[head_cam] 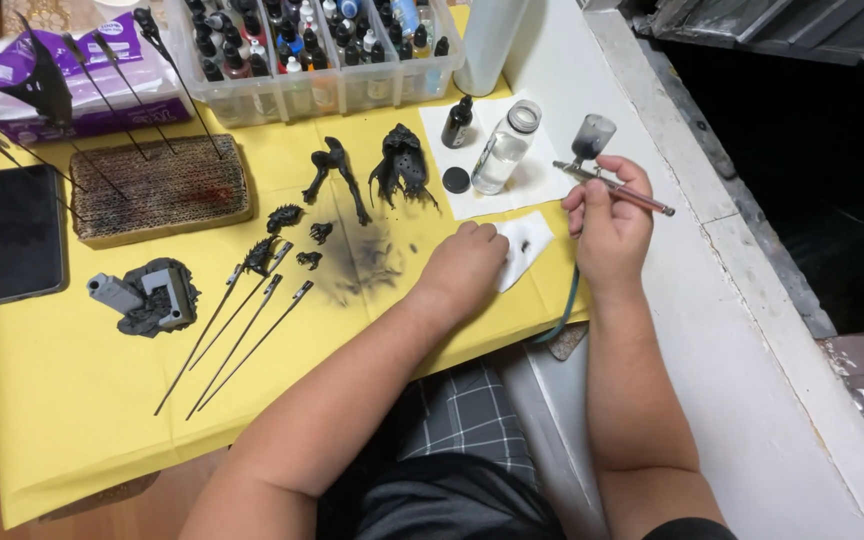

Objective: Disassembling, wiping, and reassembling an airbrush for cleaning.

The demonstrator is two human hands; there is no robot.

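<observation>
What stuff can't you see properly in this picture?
- Head view: the folded white paper towel is partly hidden under the left hand.
- The clear plastic box of small paint bottles is cut off by the top edge.
- The airbrush's teal hose vanishes behind the right hand.

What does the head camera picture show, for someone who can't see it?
The right hand holds an airbrush while the left hand presses a stained white tissue on a yellow table cover, beside black-painted model parts.
</observation>
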